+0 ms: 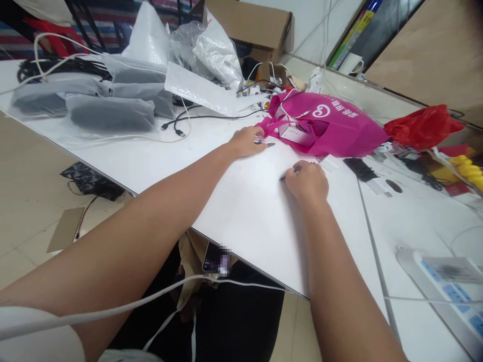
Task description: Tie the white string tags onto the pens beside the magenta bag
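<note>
My left hand rests on the white table with its fingers closed round a slim pen, whose dark tip points right. To the right and nearer to me, my right hand grips another dark, slim pen. Its point is directed left, close to the tabletop, and I cannot tell whether it touches. My right fingers hide most of this pen. Just beyond my left hand lies a magenta bag, with a small white box at its opening.
Grey pouches and a bubble mailer lie at the back left, near black cable plugs. A red plastic bag sits at the right. A power strip is at the lower right. A white cable crosses before me.
</note>
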A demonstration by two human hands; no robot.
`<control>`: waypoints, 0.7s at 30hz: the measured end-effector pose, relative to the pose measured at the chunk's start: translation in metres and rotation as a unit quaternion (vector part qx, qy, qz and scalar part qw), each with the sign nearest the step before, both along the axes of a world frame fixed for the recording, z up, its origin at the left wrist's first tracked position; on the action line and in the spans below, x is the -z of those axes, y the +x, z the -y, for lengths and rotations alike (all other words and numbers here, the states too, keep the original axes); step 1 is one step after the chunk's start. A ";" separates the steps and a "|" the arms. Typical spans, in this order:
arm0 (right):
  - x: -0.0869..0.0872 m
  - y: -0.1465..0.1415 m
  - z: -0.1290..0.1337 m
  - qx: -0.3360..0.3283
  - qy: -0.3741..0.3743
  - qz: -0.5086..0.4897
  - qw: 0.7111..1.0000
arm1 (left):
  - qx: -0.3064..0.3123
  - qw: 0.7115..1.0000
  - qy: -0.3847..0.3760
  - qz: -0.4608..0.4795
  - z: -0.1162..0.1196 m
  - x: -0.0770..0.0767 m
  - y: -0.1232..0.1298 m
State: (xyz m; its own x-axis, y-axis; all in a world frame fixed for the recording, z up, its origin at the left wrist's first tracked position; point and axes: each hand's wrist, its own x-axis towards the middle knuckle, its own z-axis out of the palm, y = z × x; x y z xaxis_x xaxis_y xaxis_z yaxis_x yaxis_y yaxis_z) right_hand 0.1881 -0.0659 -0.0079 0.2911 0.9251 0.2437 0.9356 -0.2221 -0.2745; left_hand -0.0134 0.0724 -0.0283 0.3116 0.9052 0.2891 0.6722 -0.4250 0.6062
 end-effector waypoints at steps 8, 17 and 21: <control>-0.007 0.001 0.004 0.015 -0.056 0.047 0.997 | -0.043 0.997 0.062 0.012 0.004 0.000 0.005; -0.024 -0.011 0.010 0.077 -0.116 0.073 0.988 | -0.043 0.991 0.116 0.054 0.028 -0.012 0.006; -0.022 -0.010 0.010 0.063 -0.102 0.047 0.992 | -0.034 0.988 0.124 0.088 0.070 -0.043 0.008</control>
State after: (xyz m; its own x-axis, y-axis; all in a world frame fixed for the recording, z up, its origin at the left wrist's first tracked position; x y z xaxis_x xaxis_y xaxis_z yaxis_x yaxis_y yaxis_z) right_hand 0.1778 -0.0760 0.0143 0.3917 0.9161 0.0858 0.9164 -0.3801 -0.1253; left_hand -0.0052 0.0021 0.0146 0.1783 0.8169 0.5485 0.5978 -0.5327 0.5991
